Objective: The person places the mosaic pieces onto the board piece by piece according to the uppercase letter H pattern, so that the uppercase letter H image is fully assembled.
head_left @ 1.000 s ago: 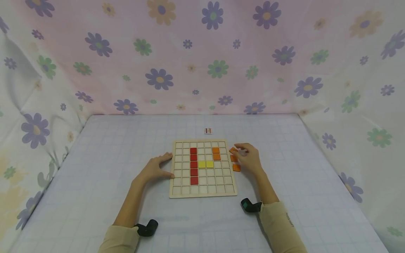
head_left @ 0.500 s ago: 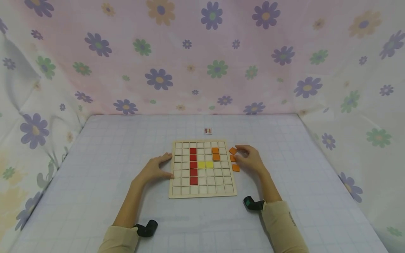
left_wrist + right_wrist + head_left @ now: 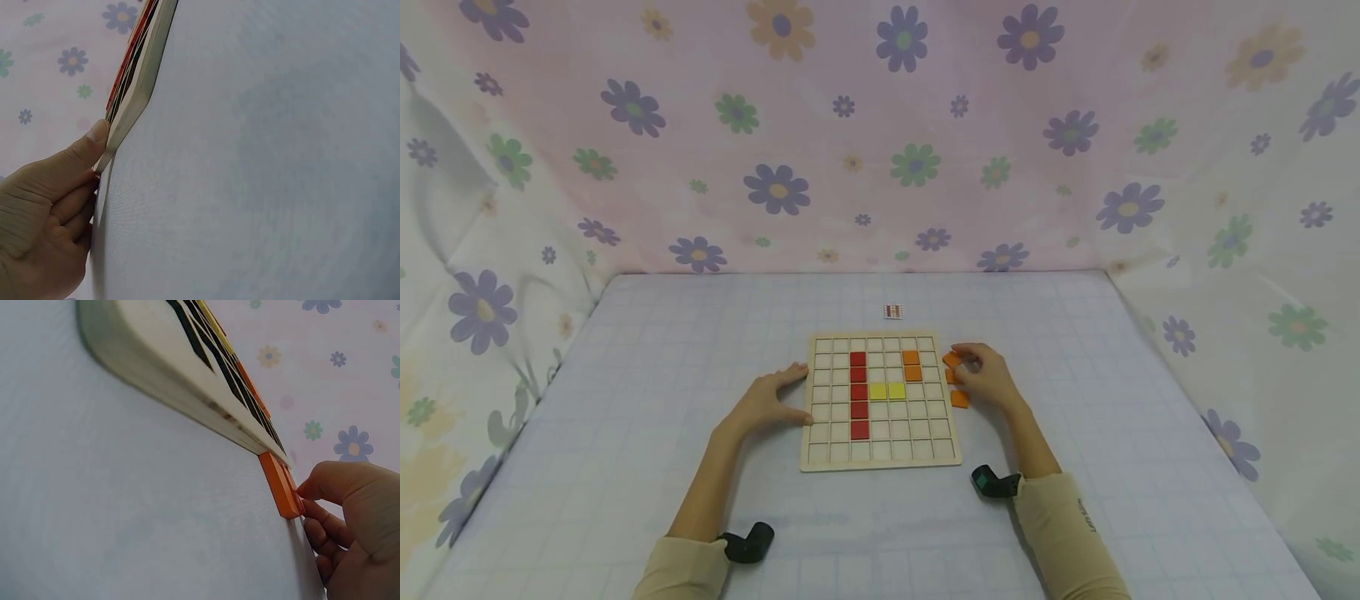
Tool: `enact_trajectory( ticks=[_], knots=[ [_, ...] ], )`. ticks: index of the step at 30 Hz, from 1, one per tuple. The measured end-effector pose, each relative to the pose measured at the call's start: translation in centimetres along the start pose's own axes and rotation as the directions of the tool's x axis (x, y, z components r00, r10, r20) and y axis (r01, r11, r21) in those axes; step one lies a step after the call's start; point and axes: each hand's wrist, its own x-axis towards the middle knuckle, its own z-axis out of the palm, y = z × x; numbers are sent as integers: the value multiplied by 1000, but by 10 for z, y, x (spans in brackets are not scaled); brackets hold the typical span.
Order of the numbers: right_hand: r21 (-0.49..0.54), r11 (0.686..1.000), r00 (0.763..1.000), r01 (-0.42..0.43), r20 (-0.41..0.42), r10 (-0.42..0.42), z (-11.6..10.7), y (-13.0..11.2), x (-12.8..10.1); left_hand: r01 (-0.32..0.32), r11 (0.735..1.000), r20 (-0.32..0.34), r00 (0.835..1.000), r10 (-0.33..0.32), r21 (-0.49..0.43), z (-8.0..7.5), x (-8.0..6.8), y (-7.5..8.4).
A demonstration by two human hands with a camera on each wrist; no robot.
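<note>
A makeshift recording booth: flowered sheets (image 3: 880,133) enclose a gridded tabletop (image 3: 625,400).

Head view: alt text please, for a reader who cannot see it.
A person's right hand touches loose orange tiles lying just right of a wooden grid board, while the left hand rests against the board's left edge. The board holds a column of red tiles, two yellow tiles and two orange ones.
</note>
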Motion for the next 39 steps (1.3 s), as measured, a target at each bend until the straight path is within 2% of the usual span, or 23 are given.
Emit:
enact_trajectory(
  ticks=[23, 31, 39],
  knots=[
    [26, 999, 998, 42, 50, -44, -1, 6, 1, -4, 1000, -4, 1000, 4, 0, 0, -1, 0],
    [-27, 1000, 1000, 2, -25, -3, 2, 0, 2, -11, 1000, -2, 1000, 11, 5, 0, -1, 1],
    [-80, 997, 998, 7, -66, -12, 2, 0, 3, -21, 1000, -4, 1000, 21, 2, 0, -1, 0]
  ],
)
